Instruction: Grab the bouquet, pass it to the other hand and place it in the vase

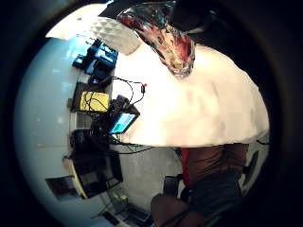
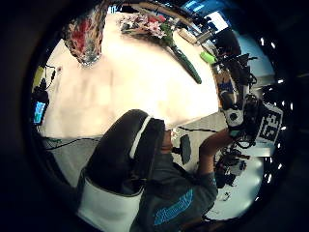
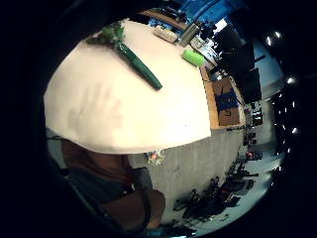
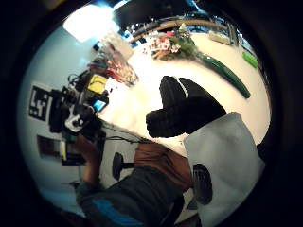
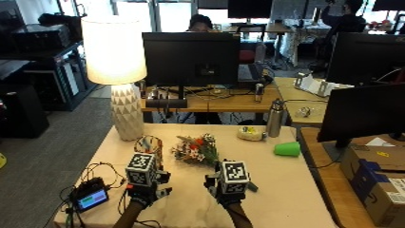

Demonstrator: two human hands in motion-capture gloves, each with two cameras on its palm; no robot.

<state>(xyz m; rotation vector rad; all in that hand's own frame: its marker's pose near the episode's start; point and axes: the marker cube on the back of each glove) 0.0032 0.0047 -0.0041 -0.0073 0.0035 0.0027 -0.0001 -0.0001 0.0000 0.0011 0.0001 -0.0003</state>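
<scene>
Both gloved hands, left (image 5: 147, 192) and right (image 5: 229, 194), hover curled and empty before the bouquet (image 5: 197, 149) beside the vase (image 5: 149, 145).

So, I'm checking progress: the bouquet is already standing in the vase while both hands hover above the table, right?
No. The bouquet lies flat on the table beside the vase, as the outside view shows. Both the left hand and right hand do hover above the table.

vase (image 1: 165, 40): glossy patterned glass | table (image 5: 190, 209): smooth matt top | bouquet (image 5: 196, 149): stem wrap glossy | lamp (image 5: 115, 52): matt shade, ridged base | bottle (image 5: 274, 118): metal
</scene>
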